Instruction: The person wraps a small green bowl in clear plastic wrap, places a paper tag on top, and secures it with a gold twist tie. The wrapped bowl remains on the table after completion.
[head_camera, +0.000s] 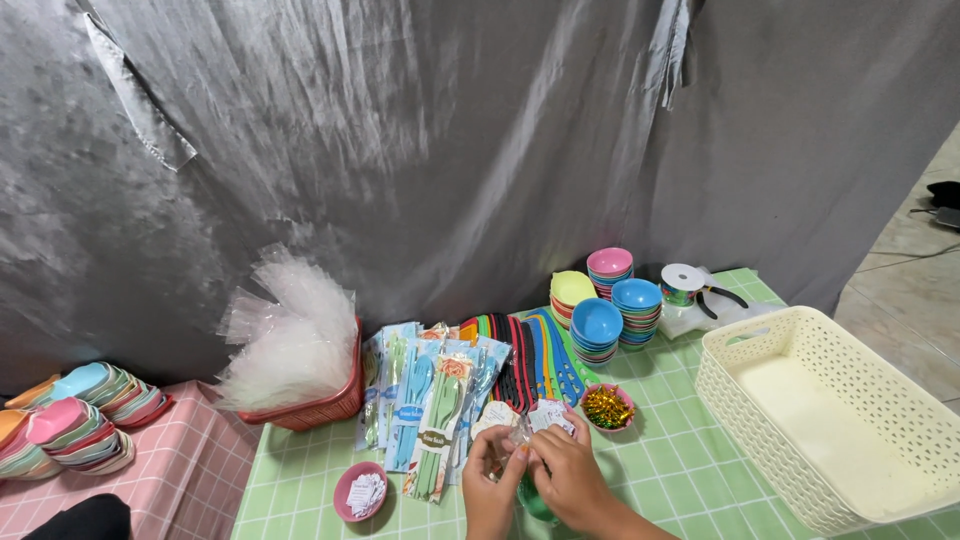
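Note:
My left hand (490, 480) and my right hand (570, 470) meet at the bottom centre over the green checked tablecloth (660, 460). Together they pinch a small clear plastic wrapper (520, 432) with a small white card (548, 415) at its top. A green object (530, 498) shows partly beneath my hands. Just beyond them lie packets of coloured spoons and forks (430, 400) and a row of flat coloured bands (525, 355). A small pink bowl of gold twists (607, 408) sits right of my right hand.
A cream perforated basket (830, 400) stands at the right. Stacks of small coloured bowls (605, 310), a ribbon roll with pliers (695, 285), a red basket of clear wrappers (295, 350), a pink bowl of paper slips (362, 490) and stacked trays (70, 420) on a pink cloth surround the area. A grey curtain (450, 150) hangs behind.

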